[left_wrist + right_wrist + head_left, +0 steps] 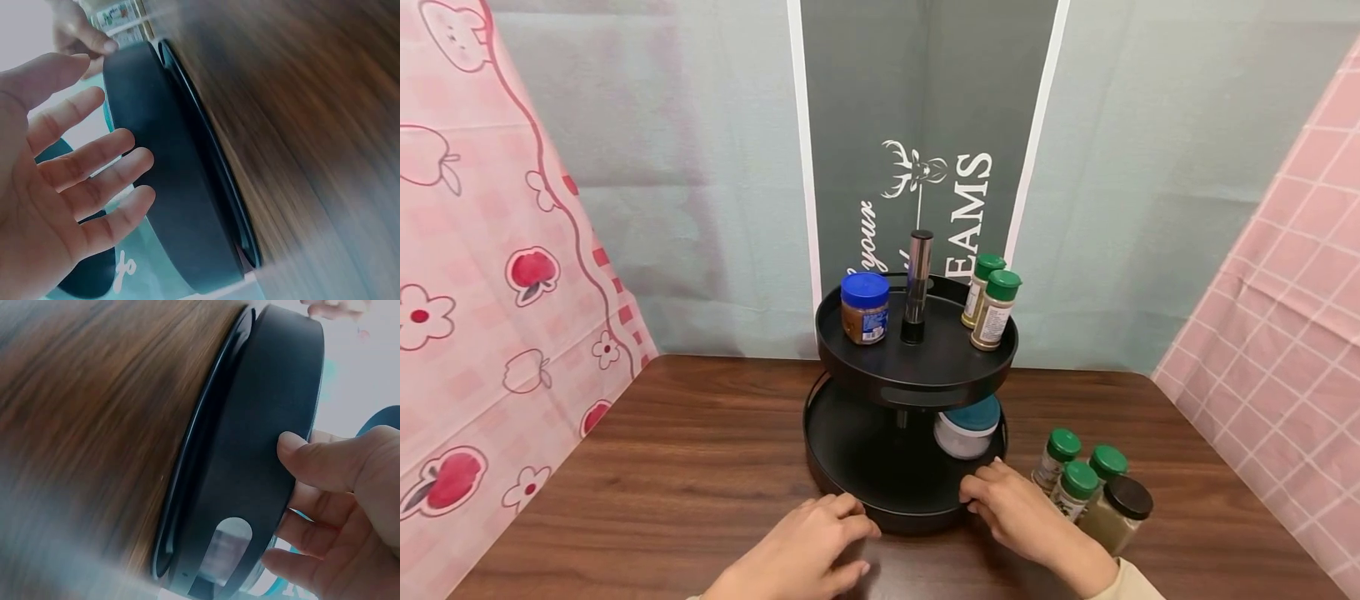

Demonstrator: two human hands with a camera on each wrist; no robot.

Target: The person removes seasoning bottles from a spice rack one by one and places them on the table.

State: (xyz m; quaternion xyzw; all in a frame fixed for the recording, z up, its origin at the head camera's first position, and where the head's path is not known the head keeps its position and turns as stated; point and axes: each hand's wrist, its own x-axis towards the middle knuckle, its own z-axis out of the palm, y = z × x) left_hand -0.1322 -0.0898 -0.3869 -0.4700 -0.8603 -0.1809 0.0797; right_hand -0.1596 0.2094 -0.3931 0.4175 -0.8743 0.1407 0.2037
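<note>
A black two-tier turntable organizer (865, 454) stands on the wooden table. My right hand (1011, 510) grips its lower tray at the front right, the thumb (312, 459) on the outside of the rim and the fingers over the inner side. At the front left, my left hand (808, 542) has its fingers loosely spread, fingertips (140, 161) right at the lower rim, thumb held apart. On the upper tray sit a blue-lidded jar (865, 312) with brown contents and two green-capped spice bottles (992, 321). A white tub (964, 437) with a teal lid sits on the lower tray.
Right of the organizer, several green-capped spice bottles (1071, 492) and a dark-lidded jar (1116, 515) stand close together near my right forearm. A chrome post (918, 275) rises from the upper tray. Behind the wooden table (700, 450) hangs a printed curtain (715, 183).
</note>
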